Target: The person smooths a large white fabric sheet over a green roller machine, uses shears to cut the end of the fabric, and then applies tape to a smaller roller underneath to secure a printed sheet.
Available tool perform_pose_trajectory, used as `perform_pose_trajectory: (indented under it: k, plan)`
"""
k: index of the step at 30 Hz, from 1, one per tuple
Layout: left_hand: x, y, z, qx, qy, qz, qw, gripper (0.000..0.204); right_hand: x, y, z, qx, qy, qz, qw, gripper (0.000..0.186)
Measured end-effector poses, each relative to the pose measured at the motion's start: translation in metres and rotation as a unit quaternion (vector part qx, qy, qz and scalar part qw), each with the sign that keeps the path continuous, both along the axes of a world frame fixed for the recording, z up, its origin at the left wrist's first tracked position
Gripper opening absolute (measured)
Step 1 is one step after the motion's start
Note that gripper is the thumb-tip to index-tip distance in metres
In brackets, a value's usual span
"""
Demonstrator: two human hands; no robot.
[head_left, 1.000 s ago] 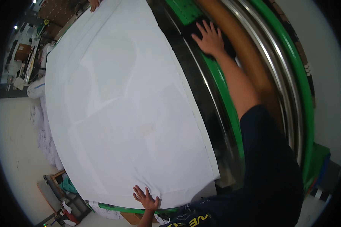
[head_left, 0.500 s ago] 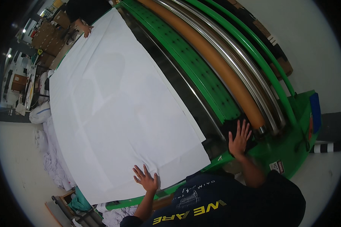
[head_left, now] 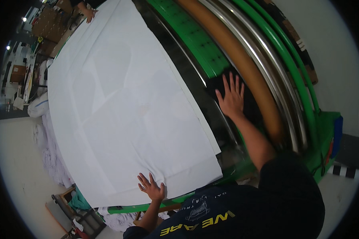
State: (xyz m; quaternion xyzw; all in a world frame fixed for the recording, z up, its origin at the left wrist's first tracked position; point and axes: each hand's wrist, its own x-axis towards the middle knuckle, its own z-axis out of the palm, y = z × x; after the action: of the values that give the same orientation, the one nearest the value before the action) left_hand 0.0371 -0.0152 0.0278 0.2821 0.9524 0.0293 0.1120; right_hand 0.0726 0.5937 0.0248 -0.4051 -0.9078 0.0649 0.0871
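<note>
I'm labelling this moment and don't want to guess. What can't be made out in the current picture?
Head view: far ends of the white sheet and orange-brown roller, cut off by the top edge.
Head view: whatever lies under the black cloth, hidden by it and the right grip.
Head view: most of the co-worker beyond a hand, cut off by the top edge.
Head view: items around the brown box, too small and dim.

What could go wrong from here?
The right hand, on a black cloth beside the brown roller, could get fingers or cloth pinched if that roller turns.
The white sheet has creases right by the left hand; sliding there might worsen them.
Another person's hand is at the sheet's far edge; an uncoordinated pull could skew it.
</note>
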Motion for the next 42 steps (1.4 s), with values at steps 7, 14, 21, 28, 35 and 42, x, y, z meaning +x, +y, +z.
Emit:
perform_pose_trajectory:
  k: [7, 14, 21, 28, 35, 42]
  plan:
    - [0.002, -0.007, 0.001, 0.009, -0.031, 0.006, 0.999, 0.092, -0.290, 0.167, -0.052, 0.051, 0.044, 0.078, 0.995, 0.078]
    - [0.011, -0.003, -0.014, 0.007, -0.010, 0.020, 1.000, 0.093, -0.478, 0.253, -0.012, -0.021, -0.009, 0.109, 0.994, 0.081]
    - [0.002, -0.004, -0.005, 0.012, -0.011, 0.007, 1.000, 0.092, -0.398, 0.235, -0.062, 0.065, 0.024, 0.114, 0.991, 0.079]
    - [-0.002, 0.004, 0.009, 0.007, -0.014, 0.016, 1.000, 0.091, -0.112, 0.066, -0.018, 0.036, 0.006, 0.110, 0.993, 0.072]
    - [-0.006, 0.014, 0.019, 0.030, 0.013, 0.003, 0.999, 0.090, 0.166, -0.117, 0.024, -0.067, -0.005, 0.161, 0.985, 0.057]
    - [0.005, 0.010, 0.009, 0.052, 0.023, 0.016, 0.998, 0.089, 0.377, -0.283, 0.051, -0.377, 0.092, 0.125, 0.913, 0.043]
